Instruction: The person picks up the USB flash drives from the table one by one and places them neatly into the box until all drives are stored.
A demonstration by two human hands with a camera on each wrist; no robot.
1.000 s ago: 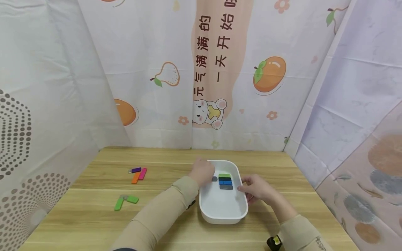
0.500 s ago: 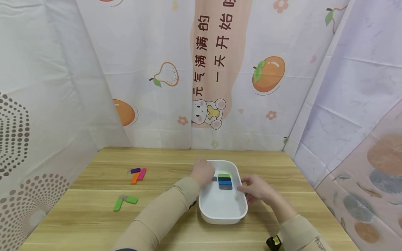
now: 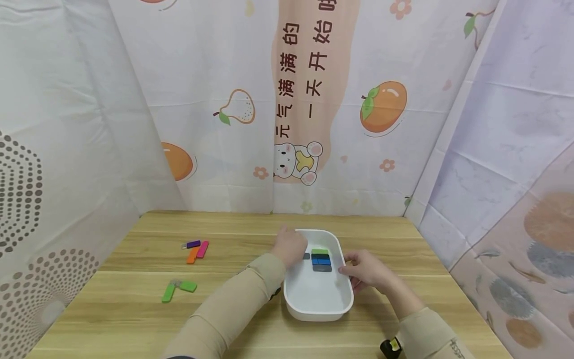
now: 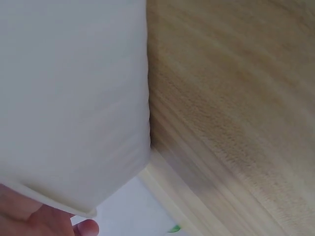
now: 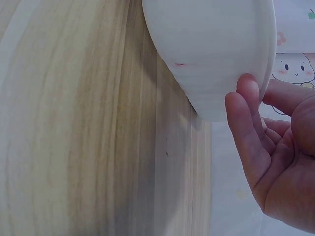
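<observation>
A white plastic tub point(image 3: 319, 299) stands on the wooden table. Several USB sticks lie in it in a neat row: a green one point(image 3: 320, 252), a black one, blue ones and a grey one point(image 3: 322, 268). My left hand point(image 3: 290, 246) reaches over the tub's left rim; its fingertips are hidden inside. Beside them shows a small grey piece point(image 3: 307, 256), and whether the fingers hold it I cannot tell. On the opposite side my right hand point(image 3: 365, 270) pinches the rim, with fingers against the outer wall point(image 5: 211, 54) in the right wrist view.
At the left of the table lie purple point(image 3: 194, 244), orange point(image 3: 192, 255) and pink point(image 3: 203, 249) USB sticks. Nearer are two green pieces point(image 3: 186, 286) joined by a grey end. A black object with a yellow label point(image 3: 391, 348) sits by the right sleeve. Printed curtains surround the table.
</observation>
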